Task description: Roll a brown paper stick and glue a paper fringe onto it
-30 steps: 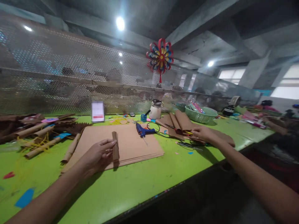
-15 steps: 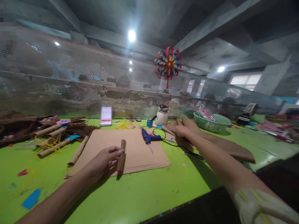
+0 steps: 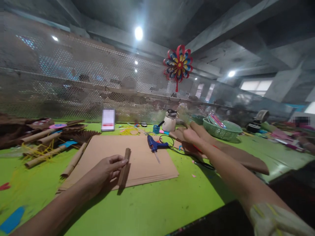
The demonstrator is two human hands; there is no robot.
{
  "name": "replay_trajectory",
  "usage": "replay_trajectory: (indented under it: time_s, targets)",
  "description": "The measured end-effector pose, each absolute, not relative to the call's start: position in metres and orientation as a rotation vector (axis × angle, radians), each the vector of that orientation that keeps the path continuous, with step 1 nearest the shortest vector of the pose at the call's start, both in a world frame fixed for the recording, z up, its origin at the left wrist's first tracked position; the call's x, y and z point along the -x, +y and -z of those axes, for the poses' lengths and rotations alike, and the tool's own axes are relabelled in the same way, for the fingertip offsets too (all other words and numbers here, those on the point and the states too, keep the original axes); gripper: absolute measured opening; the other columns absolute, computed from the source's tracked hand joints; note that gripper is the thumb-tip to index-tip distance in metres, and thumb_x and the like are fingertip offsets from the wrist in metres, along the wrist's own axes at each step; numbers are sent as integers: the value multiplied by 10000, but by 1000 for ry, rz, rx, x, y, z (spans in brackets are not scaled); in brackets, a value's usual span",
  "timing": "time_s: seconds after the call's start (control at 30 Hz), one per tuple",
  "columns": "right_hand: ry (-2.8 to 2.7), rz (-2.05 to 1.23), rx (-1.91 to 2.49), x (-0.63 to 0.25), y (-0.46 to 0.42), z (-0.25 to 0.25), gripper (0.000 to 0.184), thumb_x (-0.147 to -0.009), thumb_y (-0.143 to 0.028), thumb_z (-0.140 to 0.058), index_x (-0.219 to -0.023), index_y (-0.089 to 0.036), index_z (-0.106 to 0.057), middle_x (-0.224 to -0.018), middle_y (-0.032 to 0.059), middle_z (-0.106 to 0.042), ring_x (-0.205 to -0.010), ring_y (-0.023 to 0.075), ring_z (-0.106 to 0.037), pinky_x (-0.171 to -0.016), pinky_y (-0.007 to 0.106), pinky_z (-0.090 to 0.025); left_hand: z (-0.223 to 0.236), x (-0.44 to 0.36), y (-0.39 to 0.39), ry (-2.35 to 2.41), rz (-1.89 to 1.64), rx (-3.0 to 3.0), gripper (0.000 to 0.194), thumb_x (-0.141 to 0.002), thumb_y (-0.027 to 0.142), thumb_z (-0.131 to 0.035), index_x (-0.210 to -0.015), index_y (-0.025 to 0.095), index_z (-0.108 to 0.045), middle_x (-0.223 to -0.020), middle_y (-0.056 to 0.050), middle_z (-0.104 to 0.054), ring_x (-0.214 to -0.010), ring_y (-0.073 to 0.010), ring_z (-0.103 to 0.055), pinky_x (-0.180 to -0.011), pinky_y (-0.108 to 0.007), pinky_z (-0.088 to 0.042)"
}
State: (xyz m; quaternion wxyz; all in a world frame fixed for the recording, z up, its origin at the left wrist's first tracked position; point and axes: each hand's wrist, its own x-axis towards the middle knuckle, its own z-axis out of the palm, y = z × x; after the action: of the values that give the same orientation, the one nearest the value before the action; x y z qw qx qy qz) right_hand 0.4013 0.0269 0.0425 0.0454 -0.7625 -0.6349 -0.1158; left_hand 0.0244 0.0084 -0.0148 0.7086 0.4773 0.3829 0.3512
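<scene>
My left hand (image 3: 110, 168) pinches a narrow folded strip of brown paper (image 3: 124, 168) between thumb and fingers. Under it lies a stack of light brown paper sheets (image 3: 140, 167). A blue glue gun (image 3: 156, 144) rests on that stack, nozzle toward me. My right hand (image 3: 192, 136) reaches into a pile of darker brown paper (image 3: 231, 154), its fingers drawn together; what they grip, if anything, is hidden. Something red shows beneath the right forearm. A dark-handled tool (image 3: 204, 165), partly covered, lies just in front of that arm.
Rolled paper tubes (image 3: 73, 160) and yellow shreds lie on the green table (image 3: 147, 209) at left. Behind stand a white jug (image 3: 169, 119), a small blue pot (image 3: 156, 128), a green basket (image 3: 222, 129) and a pale upright card (image 3: 108, 119). A mesh partition runs along the back.
My right hand has moved left and farther in, from the yellow-and-dark things onto the brown paper pile. My left hand keeps the strip, now tilted more. The view has swung slightly.
</scene>
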Motion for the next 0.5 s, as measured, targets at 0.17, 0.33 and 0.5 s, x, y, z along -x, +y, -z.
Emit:
replay_trajectory:
  time_s: [0.17,0.33,0.5]
  targets:
    - [-1766,560,2210,-406,36,-72,391,-898,-295,-244,-943,-113,-587,-907,145,-632,-791,196,-552,-679,256,-345,19,-23,10,806,-770,-1048,273,-642,262,-722,-844,163,-569,-794,-58,-635,-588,-113,-565,-502,-189,-420]
    - [-1637,650,2083,-410,37,-73,440,-884,-389,-245,-879,-130,-600,-815,99,-644,-716,161,-539,-620,220,-332,23,-22,13,808,-776,-1043,284,-634,238,-729,-850,173,-556,-779,-39,-628,-564,-84,-557,-488,-165,-413]
    - [-1604,473,2324,-419,36,-62,388,-854,-329,-314,-912,-118,-635,-862,108,-664,-804,174,-578,-645,206,-366,21,-21,12,783,-782,-1059,288,-622,237,-730,-848,162,-568,-746,-41,-628,-530,-88,-553,-473,-178,-420]
